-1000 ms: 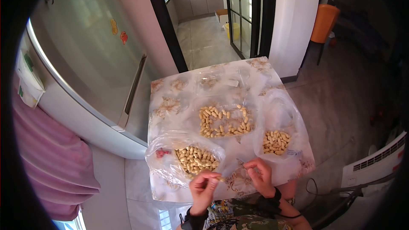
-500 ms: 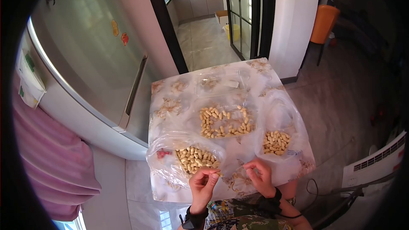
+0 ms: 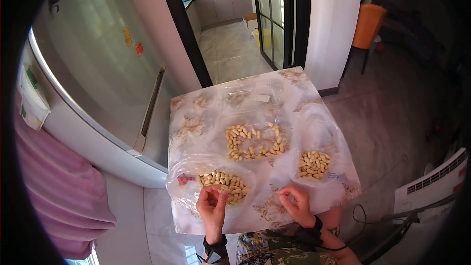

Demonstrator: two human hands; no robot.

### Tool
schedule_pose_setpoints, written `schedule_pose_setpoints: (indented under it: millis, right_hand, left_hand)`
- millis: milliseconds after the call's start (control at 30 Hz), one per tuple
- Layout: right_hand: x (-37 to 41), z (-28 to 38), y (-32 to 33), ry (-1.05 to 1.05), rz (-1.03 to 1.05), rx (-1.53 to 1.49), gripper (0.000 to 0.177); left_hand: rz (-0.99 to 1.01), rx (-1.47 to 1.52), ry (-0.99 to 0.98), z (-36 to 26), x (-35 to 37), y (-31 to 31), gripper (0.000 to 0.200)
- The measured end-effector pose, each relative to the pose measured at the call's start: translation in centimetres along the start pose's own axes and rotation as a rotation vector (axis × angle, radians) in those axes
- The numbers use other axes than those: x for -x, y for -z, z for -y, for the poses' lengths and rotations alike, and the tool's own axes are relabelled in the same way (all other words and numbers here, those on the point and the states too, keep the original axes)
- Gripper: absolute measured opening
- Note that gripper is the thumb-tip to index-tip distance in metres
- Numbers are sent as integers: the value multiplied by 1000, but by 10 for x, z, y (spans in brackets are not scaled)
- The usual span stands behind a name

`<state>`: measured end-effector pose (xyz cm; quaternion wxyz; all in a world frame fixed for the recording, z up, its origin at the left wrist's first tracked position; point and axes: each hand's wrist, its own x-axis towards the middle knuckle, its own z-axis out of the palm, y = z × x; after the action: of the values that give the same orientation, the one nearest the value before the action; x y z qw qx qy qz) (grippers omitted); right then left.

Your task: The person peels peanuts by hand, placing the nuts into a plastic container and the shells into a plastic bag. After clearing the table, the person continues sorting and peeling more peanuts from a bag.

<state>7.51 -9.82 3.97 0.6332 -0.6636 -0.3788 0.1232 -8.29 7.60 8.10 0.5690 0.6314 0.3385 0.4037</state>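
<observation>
My left hand [image 3: 212,209] is over the near edge of a clear plastic bag [image 3: 184,170] of peanuts [image 3: 234,180]. Its thumb and fingers are pinched on what looks like a peanut [image 3: 224,187], partly lost against the pile behind. Above the flowered tablecloth [image 3: 262,218], my right hand [image 3: 296,205] has curled fingers, the thumb close to the index finger; whatever they may hold is too small to make out. Beyond it, more peanuts [image 3: 315,164] lie in a second plastic bag [image 3: 321,122]. Between and behind the bags, a clear plastic tray [image 3: 252,143] has peanuts mostly around its sides.
A clear plastic lid or box [image 3: 245,99] lies at the table's far side. A fridge [image 3: 105,64] stands close on the left, with a pink cloth [image 3: 64,181] below. On the right are a white appliance [image 3: 431,179] and an orange chair [image 3: 369,24].
My left hand has moved left, from the open tablecloth to over the left bag. My right hand stays almost in place, its thumb and index finger closer together. The view has shifted slightly.
</observation>
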Motion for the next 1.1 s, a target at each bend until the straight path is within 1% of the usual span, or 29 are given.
schedule_pose_setpoints:
  millis: [67,133,167,233,367,400,433,500,533,567,633,667,700,733,767,833,867,900,967,1033,1100]
  right_hand:
    - [0,0,1,-3,1,-3,9]
    - [0,0,0,-13,16,-3,10]
    - [0,0,0,-12,20,-4,10]
    - [-1,3,0,-11,20,-4,10]
    - [2,-1,2,-23,22,29,11]
    - [3,-2,2,-68,14,-17,11]
    - [4,-3,3,-114,6,-64,12]
    - [5,-5,3,-97,3,-62,13]
    - [4,-6,2,-78,3,-64,16]
    - [4,-5,2,-77,6,-65,16]
    - [3,-1,0,-73,-61,-84,15]
    - [2,-1,0,-71,-60,-86,15]
    - [1,-1,1,-14,-29,-26,15]
    - [0,-1,2,43,1,35,17]
    - [-2,-1,1,43,0,35,17]
    - [-6,1,-1,210,103,148,21]
    - [-7,2,-2,209,101,150,21]
    - [-8,3,-2,215,135,173,22]
    - [-9,6,-4,221,170,197,22]
    - [-10,6,-6,161,174,172,22]
    - [-9,2,-7,156,164,197,21]
  left_hand:
    - [-6,30,-11,-4,1,-2,17]
    - [82,276,66,-14,7,-8,21]
    - [149,318,118,-18,12,-11,16]
    - [391,426,248,-13,23,-16,15]
    - [819,349,407,-23,44,-49,16]
    - [883,323,462,-14,48,-52,17]
    - [888,325,463,-6,49,-55,17]
    - [884,319,545,6,49,-60,23]
    - [778,380,610,12,50,-64,28]
    - [775,380,608,20,51,-69,28]
    - [454,545,617,33,50,-77,27]
    - [493,650,596,36,47,-76,29]
    - [493,649,595,39,47,-77,29]
    - [445,715,594,40,48,-80,29]
    - [397,782,593,40,48,-82,30]
    - [393,817,565,39,47,-83,34]
    - [389,852,536,39,46,-84,38]
    - [392,853,537,41,45,-83,38]
    - [388,855,471,47,42,-81,40]
    - [404,879,484,43,41,-81,40]
    - [415,902,495,43,41,-81,39]
